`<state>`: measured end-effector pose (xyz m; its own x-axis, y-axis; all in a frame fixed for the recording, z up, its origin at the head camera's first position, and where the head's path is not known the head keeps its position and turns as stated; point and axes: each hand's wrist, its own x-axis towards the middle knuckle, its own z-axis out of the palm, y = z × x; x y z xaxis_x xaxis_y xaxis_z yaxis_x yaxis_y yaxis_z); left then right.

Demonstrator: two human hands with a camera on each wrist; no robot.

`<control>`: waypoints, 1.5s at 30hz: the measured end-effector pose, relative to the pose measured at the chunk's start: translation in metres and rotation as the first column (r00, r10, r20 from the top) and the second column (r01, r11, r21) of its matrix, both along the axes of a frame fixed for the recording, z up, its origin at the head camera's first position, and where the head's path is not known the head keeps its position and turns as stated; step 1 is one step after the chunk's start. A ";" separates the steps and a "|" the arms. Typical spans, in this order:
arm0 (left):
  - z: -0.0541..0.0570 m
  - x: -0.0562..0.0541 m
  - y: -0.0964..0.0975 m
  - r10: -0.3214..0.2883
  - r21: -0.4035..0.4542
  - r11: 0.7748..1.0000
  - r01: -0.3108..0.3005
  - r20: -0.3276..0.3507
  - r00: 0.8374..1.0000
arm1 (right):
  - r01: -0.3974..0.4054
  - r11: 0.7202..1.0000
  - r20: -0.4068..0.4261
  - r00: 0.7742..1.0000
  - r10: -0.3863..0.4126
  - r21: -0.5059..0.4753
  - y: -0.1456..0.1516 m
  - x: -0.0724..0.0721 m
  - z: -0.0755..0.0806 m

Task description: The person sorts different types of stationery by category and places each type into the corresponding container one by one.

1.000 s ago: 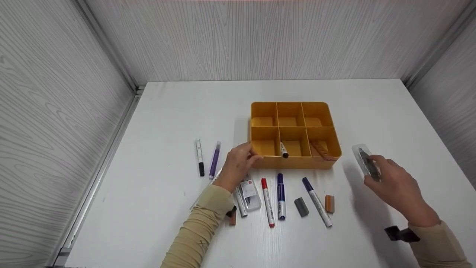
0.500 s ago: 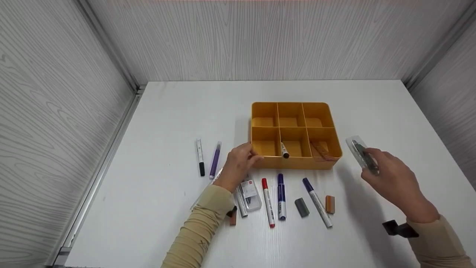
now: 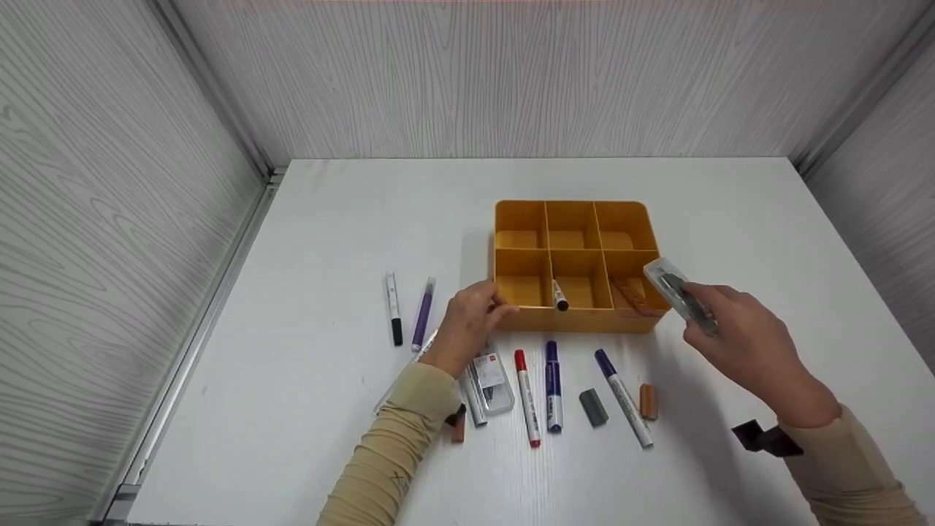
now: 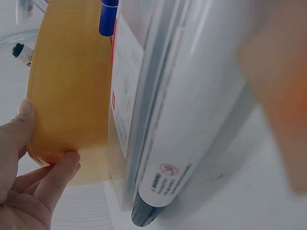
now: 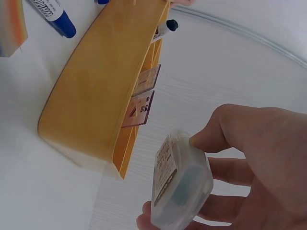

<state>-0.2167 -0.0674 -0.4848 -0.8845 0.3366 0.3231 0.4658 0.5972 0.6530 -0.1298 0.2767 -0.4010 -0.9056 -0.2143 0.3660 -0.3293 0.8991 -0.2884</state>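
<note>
My left hand [image 3: 467,321] pinches the near left corner of a yellow six-compartment box [image 3: 577,320], thumb and fingers on its rim. A dark-capped marker [image 3: 559,298] leans up out of the front middle compartment. Pinkish see-through flat pieces [image 5: 137,108] stick up from the front right one. Between thumb and fingers, my right hand [image 3: 749,336] holds a clear plastic case [image 5: 182,184] with a printed label and something dark inside. Raised above the table, the case overlaps the box's right edge in the head view.
Before the box lie a red marker [image 3: 527,398], blue markers [image 3: 553,387] [image 3: 623,398], a grey block [image 3: 593,407], an orange block [image 3: 648,402] and a labelled clear case [image 3: 493,383]. Left of it are a black-capped marker [image 3: 393,308] and a purple pen [image 3: 423,314]. Panels wall the table.
My right hand has carried the clear case leftward and slightly away from me, from beside the box to its right edge. My left hand and the box stay put.
</note>
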 end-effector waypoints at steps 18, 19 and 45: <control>0.004 0.001 0.001 0.022 -0.038 0.999 -0.020 0.038 0.999 | -0.177 0.983 -0.045 0.983 0.179 0.042 -0.054 -0.017 0.009; 0.003 0.001 0.001 0.020 -0.035 0.999 -0.019 0.032 0.999 | -0.176 0.984 -0.020 0.984 0.177 0.041 -0.058 -0.018 0.009; 0.004 0.002 0.003 0.045 -0.040 0.998 -0.042 0.068 0.997 | -0.327 0.943 0.016 0.945 0.326 0.070 -0.130 -0.039 0.005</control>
